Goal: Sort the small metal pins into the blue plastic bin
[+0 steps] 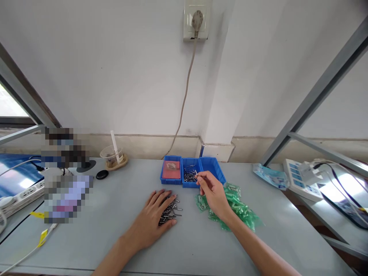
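Note:
My left hand (152,216) lies palm down with its fingers spread over a pile of thin metal pins (171,211), hiding part of the pile. Above the near right edge of the middle blue bin (191,184), my right hand (212,191) has thumb and forefinger pinched on a small metal pin (196,173), mostly covered by the fingertips. More dark pins (189,176) lie inside that bin. Under and beside my right forearm is a heap of small green plastic bags (241,211), with small parts showing through some of them.
The left blue bin (161,178) holds a pink sheet with a small clear bag on it. The right blue bin (212,165) adjoins the middle one. A clear cup (110,152), a black disc (102,174), a blue packet (270,176) and a power strip (301,180) stand around.

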`<act>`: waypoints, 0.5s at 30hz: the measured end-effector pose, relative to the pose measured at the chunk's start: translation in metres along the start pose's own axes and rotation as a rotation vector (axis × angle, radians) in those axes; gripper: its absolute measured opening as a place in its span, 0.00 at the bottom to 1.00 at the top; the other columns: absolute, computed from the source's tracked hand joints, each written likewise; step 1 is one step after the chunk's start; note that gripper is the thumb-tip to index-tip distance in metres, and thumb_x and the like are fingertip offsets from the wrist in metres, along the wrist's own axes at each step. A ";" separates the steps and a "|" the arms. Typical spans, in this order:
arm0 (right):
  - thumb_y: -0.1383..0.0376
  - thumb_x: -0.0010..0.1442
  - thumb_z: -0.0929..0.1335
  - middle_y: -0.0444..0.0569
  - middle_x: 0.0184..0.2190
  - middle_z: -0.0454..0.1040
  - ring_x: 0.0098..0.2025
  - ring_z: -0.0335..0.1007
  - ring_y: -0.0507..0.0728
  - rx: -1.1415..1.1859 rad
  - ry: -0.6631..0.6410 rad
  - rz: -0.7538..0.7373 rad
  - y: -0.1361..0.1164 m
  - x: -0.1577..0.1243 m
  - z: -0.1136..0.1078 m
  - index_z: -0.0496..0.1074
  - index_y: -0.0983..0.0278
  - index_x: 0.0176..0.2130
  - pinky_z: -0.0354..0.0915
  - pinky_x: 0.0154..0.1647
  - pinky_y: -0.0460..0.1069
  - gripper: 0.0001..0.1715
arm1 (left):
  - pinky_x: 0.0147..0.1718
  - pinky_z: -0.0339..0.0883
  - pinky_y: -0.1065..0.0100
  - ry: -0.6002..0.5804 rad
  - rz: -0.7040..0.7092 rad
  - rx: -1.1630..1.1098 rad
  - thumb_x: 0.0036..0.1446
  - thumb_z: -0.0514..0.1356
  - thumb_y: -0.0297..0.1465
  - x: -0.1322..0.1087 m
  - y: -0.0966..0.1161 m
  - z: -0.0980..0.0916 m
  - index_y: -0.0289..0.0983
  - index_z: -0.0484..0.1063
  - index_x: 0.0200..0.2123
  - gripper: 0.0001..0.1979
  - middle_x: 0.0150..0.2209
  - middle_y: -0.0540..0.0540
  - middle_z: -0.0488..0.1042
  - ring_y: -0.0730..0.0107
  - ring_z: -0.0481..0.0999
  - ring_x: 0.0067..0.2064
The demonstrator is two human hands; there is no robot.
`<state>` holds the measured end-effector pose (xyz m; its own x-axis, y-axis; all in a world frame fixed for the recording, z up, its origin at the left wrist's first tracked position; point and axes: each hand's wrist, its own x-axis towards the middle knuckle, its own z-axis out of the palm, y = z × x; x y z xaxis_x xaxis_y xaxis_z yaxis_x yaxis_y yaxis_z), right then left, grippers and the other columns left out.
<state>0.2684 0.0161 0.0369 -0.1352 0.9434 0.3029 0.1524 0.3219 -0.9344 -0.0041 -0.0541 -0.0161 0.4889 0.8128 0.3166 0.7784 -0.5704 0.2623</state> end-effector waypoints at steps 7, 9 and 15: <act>0.49 0.74 0.63 0.47 0.36 0.73 0.25 0.65 0.52 -0.019 0.068 -0.037 0.010 -0.001 0.002 0.74 0.59 0.48 0.67 0.27 0.48 0.19 | 0.72 0.51 0.34 -0.135 0.095 0.012 0.75 0.54 0.45 0.012 -0.001 -0.013 0.54 0.46 0.77 0.33 0.75 0.51 0.57 0.48 0.57 0.75; 0.49 0.74 0.63 0.46 0.35 0.73 0.25 0.65 0.52 0.006 0.082 -0.018 0.012 0.001 0.004 0.74 0.59 0.48 0.66 0.27 0.48 0.19 | 0.71 0.52 0.34 -0.126 0.123 0.012 0.75 0.55 0.44 0.014 -0.001 -0.015 0.55 0.48 0.77 0.32 0.75 0.51 0.58 0.46 0.58 0.74; 0.47 0.73 0.64 0.46 0.35 0.73 0.25 0.65 0.53 0.028 0.142 0.022 0.014 0.002 0.011 0.74 0.59 0.47 0.66 0.28 0.49 0.21 | 0.70 0.54 0.32 -0.077 0.151 0.039 0.75 0.55 0.41 0.011 0.001 -0.012 0.57 0.53 0.75 0.29 0.74 0.52 0.60 0.45 0.59 0.73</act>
<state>0.2592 0.0215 0.0224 0.0076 0.9527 0.3040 0.1266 0.3006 -0.9453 -0.0032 -0.0475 -0.0012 0.6286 0.7260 0.2787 0.7079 -0.6826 0.1815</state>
